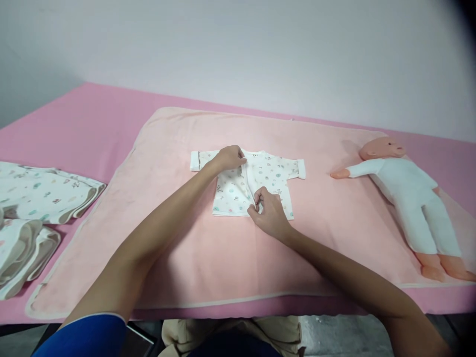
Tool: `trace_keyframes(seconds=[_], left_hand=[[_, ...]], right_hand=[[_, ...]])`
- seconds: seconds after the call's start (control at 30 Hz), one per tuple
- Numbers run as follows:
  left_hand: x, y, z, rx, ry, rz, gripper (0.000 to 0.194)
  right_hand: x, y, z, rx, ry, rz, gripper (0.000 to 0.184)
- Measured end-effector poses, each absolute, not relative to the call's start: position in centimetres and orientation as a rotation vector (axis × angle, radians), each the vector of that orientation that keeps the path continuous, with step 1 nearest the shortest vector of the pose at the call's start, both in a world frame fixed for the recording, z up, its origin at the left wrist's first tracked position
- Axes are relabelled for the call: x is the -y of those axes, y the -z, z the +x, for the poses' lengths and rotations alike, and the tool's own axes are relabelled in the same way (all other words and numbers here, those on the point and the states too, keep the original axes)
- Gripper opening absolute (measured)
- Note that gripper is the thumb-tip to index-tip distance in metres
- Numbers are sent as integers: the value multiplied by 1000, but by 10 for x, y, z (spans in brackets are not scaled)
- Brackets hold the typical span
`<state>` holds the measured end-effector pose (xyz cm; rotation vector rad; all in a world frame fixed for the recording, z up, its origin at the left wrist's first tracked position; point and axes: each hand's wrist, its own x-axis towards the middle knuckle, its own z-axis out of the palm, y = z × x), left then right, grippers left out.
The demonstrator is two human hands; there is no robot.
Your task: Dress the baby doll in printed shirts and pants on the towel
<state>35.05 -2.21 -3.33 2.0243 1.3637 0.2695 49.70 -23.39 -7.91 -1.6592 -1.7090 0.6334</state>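
A white baby shirt [231, 194] with small coloured prints lies spread out, its sleeves stretched to both sides and their cuffs turned back. My left hand [231, 157] pinches the front opening's edge near the neckline. Lower on the same edge, close to the hem, my right hand [268, 210] is closed with thumb and finger on the fabric. Between the two hands the front edge is lifted slightly. Under the shirt is a pale pink blanket [223, 263] with a light border.
A baby doll [411, 191] in a white body lies on its back at the right of the blanket. Folded printed baby clothes [44, 193] are stacked at the left on the pink table cover [92, 129]. A pale wall [238, 59] stands behind.
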Motion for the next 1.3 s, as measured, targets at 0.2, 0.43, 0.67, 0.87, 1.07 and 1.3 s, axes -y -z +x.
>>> trace_keyframes(seconds=[0.2,0.43,0.67,0.87,1.07,1.3], left_hand=[[13,15,330,-1382,-282,2096,38],[-14,-1,295,-1437,-187,2066,38],[-31,13,271,-1522,-178,2042,39],[-27,20,276,-1511,-156,2095,45],[-16,22,279,-1503,-182,2184,45],[15,34,297,-1197,-316,2640,50]], right_hand=[[232,60,477,1710,-616,-1585,40],[201,27,428,1881,-739,-1148,41],[186,54,446,2210,-597,-963,42],[187,77,458,2541,-428,-889,45],[190,79,453,2553,-401,-796,40],[186,87,456,2550,-433,-733,45]])
